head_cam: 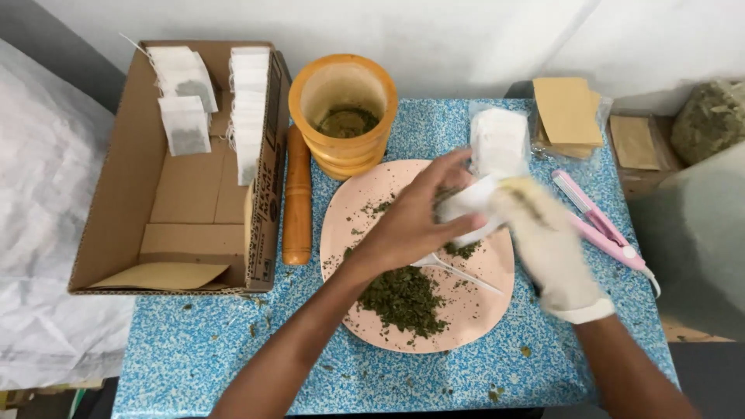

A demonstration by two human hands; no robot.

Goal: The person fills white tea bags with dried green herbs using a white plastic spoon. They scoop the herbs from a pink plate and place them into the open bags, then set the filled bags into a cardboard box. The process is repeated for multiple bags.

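White sachet (469,203) in both hands' closed grip over pink plate (473,310) of herbs (402,299).

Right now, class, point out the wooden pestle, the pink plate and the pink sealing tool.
wooden pestle (296,202): head view, middle of its shaft.
pink plate (466,310): head view, bare patch near the lower right rim.
pink sealing tool (601,226): head view, middle of its arms.

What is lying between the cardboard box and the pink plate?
In the head view, a wooden pestle lies on the blue table between the cardboard box and the pink plate.
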